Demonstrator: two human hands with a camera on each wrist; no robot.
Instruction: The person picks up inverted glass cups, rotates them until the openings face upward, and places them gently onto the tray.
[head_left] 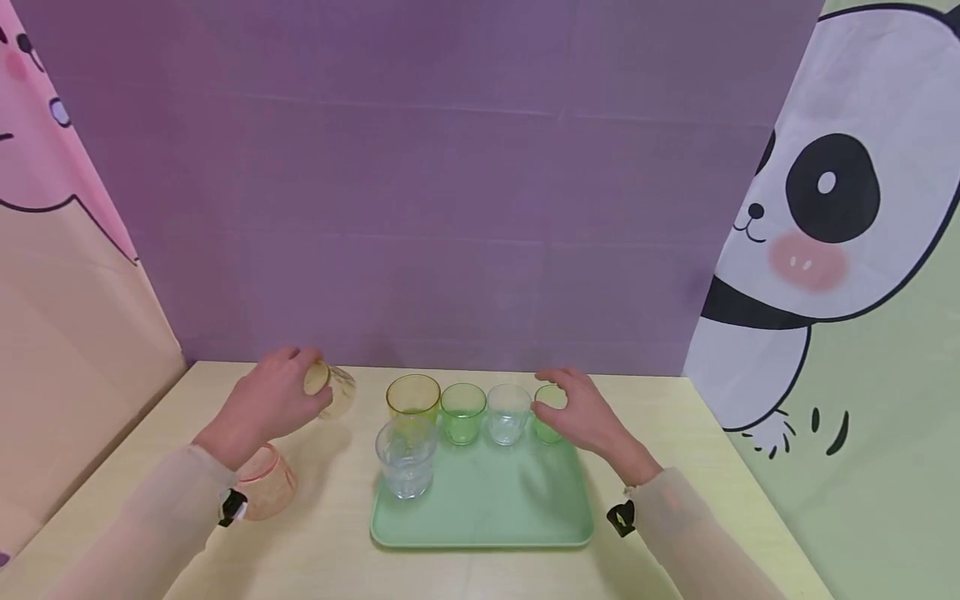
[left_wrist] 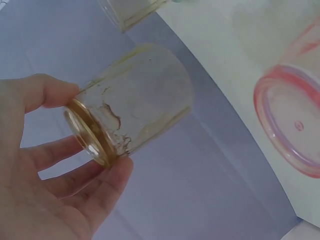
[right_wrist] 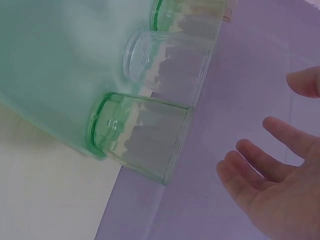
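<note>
My left hand (head_left: 281, 400) holds a pale amber glass (left_wrist: 142, 95) above the table, at the left of the tray. In the left wrist view its thumb and fingers grip the glass around its thick amber end; the glass is tilted. My right hand (head_left: 577, 408) is over the back right corner of the green tray (head_left: 510, 508), beside a green glass (right_wrist: 140, 135). In the right wrist view its fingers (right_wrist: 265, 160) are apart from that glass, loosely bent and holding nothing. In the head view the hand partly hides the green glass.
Along the tray's back stand a yellow glass (head_left: 413, 398), another green glass (head_left: 462, 414) and a clear glass (head_left: 508, 415). A second clear glass (head_left: 407, 458) is at the tray's left. A pink glass (head_left: 270, 483) sits beneath the left forearm. A purple cloth wall (head_left: 450, 208) rises behind.
</note>
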